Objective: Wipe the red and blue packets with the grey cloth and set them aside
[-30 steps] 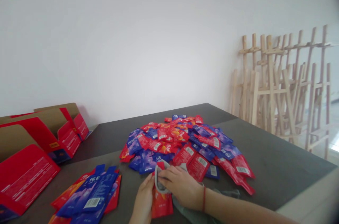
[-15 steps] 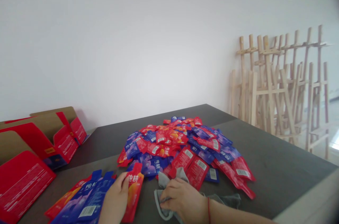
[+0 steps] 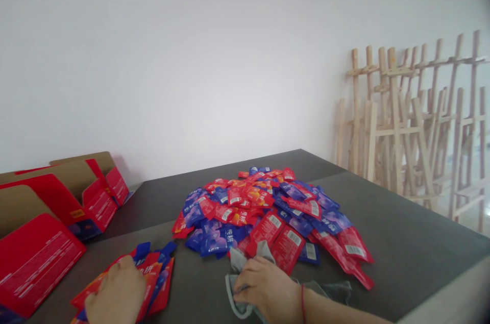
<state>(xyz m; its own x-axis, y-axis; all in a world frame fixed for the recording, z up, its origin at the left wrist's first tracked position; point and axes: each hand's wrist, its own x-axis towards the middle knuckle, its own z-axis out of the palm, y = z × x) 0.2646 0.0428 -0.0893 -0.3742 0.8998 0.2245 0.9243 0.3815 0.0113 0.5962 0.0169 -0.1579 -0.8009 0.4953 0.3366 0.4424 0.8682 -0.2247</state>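
Observation:
My left hand (image 3: pixel 118 291) is at the lower left, its fingers closed on a red pouch (image 3: pixel 152 273) with an orange fruit print. That pouch lies over a small overlapping stack of red and blue pouches (image 3: pixel 164 283), part of which the hand hides. Near the bottom middle, my right hand (image 3: pixel 264 280), with a red cord at the wrist, has its fingers bunched around a grey cloth (image 3: pixel 238 260). Just beyond it spreads a large heap of red and blue pouches (image 3: pixel 245 212), some showing barcodes.
Open red cardboard boxes (image 3: pixel 42 257) with brown insides stand along the left of the dark table (image 3: pixel 401 242). A pale wall rises behind. Several wooden easels (image 3: pixel 396 130) lean together beyond the table's right edge.
My left hand has carried the red pouch leftward from beside the heap onto the small stack. My right hand stays on the grey cloth. The view has shifted slightly.

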